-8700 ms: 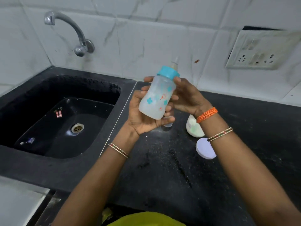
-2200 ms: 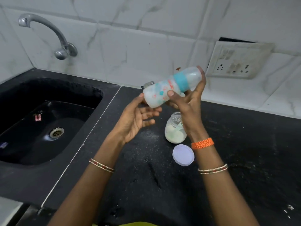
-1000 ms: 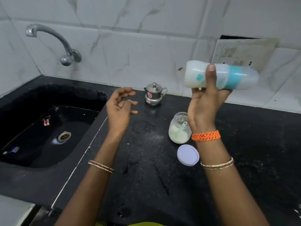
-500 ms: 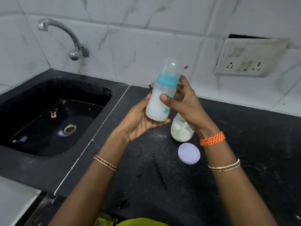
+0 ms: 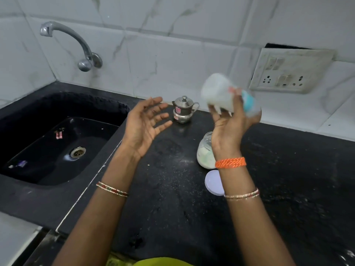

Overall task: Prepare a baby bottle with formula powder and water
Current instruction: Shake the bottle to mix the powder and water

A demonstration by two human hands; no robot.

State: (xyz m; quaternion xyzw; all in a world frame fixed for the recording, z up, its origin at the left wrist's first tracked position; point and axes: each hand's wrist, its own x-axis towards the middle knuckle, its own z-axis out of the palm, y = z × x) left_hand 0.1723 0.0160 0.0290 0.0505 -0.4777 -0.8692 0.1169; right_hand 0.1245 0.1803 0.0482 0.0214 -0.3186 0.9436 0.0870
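Observation:
My right hand (image 5: pixel 229 125) grips the baby bottle (image 5: pixel 219 93), a cloudy white bottle with a blue collar, blurred with motion and tipped so its base points up and left. It is held in the air above the counter. My left hand (image 5: pixel 146 123) hovers to the left of it, palm up, fingers spread, holding nothing. Below my right wrist stands a glass jar of white formula powder (image 5: pixel 204 156) with its mouth uncovered. Its round white lid (image 5: pixel 213 182) lies flat on the black counter (image 5: pixel 172 208) just in front of the jar.
A small steel pot with a lid (image 5: pixel 182 110) stands at the back of the counter. A black sink (image 5: pixel 57 143) with a wall tap (image 5: pixel 76 47) is on the left. A switch and socket plate (image 5: pixel 288 72) hangs on the tiled wall at right.
Half a second ago both hands held the bottle upright. Now my left hand has let go and opened, and my right hand has swung the bottle up and right, tipping it over.

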